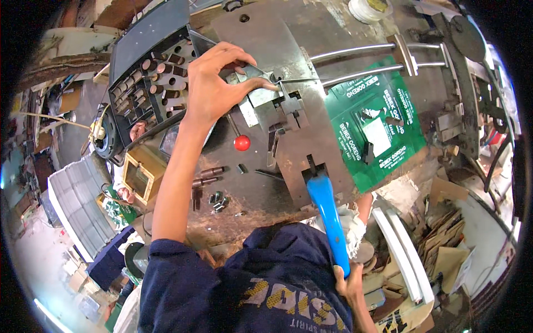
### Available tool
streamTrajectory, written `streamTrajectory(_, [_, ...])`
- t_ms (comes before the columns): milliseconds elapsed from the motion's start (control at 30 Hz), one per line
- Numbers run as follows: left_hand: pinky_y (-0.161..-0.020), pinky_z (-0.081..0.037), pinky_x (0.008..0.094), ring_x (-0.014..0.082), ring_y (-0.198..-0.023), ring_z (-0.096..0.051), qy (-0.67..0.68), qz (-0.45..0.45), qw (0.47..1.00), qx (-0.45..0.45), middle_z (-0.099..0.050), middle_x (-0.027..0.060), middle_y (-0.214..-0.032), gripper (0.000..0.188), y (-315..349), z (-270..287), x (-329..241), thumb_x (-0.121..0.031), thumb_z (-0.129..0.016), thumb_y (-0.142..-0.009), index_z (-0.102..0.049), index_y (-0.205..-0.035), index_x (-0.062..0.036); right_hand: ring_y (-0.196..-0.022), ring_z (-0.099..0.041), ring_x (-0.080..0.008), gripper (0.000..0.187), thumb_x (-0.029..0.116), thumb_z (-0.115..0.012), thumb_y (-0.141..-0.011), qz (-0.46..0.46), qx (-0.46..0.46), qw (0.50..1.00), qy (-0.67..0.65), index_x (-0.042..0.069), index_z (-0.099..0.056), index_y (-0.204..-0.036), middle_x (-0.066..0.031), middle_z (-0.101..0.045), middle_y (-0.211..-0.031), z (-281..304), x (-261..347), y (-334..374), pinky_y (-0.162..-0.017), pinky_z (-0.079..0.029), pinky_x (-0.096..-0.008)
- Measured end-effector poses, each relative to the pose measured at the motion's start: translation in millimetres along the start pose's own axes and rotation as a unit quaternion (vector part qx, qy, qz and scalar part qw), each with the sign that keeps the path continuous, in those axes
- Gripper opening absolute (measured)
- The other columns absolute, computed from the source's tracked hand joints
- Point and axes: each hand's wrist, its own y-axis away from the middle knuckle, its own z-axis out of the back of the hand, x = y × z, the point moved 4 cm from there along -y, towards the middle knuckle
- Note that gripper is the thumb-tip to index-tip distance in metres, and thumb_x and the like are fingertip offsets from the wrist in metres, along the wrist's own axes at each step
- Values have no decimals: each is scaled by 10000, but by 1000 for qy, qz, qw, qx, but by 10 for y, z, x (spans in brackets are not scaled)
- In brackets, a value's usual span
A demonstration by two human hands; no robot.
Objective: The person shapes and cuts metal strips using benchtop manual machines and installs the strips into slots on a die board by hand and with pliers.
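Observation:
My left hand reaches over a bare steel bench machine. Its fingers are bent and the thumb lies out along the metal. A pointed grey metal plate shows between finger and thumb, and a thin rod runs rightward from the thumb tip. What the fingertips pinch is too small to make out. Low on the right, my right hand is closed round the end of a long blue lever handle, which slopes down toward me from the machine's slot. A rod with a red ball knob sticks out below my left wrist.
A dark case of cylindrical metal pieces stands at the left. Small metal bits and dark pins lie on the worn bench. A green printed sheet lies right of the machine, under two steel rails. A wooden box sits left.

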Motion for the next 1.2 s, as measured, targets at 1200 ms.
streamTrajectory(1200, [-723, -556, 290, 152, -799, -668, 4, 123, 992, -5, -719, 73, -963, 323, 122, 82, -73, -76, -899, -704, -788, -1006, -58, -852, -563, -371, 479, 390, -670, -930, -56, 39, 996, -56, -69, -642, -1067, -261, -615, -916, -54, -85, -58, -842, -441, -487])
